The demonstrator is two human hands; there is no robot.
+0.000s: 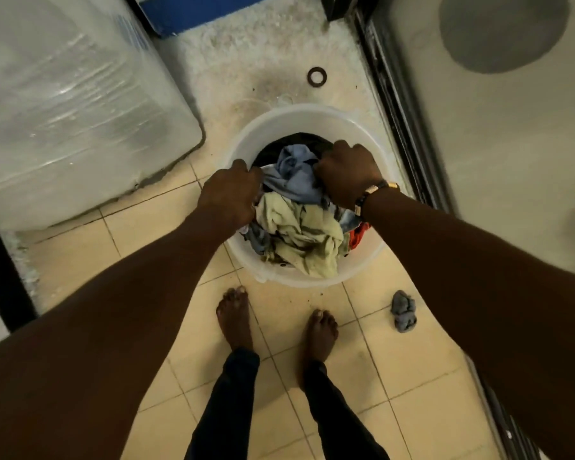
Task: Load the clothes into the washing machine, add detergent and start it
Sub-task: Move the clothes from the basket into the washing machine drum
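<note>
A white plastic bucket [312,116] stands on the tiled floor in front of my bare feet, full of clothes. On top lie a blue-grey garment [294,174] and a pale yellow one [299,234], with dark and red pieces underneath. My left hand [231,190] is closed on the blue-grey garment at the bucket's left side. At the garment's right side my right hand [347,174], with a bracelet on the wrist, grips the same cloth. The washing machine [63,104], wrapped in clear plastic film, stands at the upper left with its lid down.
A small grey-blue cloth [403,310] lies on the tiles to the right of my feet. A dark ring [317,76] lies on the rough floor beyond the bucket. A sliding door track [399,104] and glass panel run along the right side.
</note>
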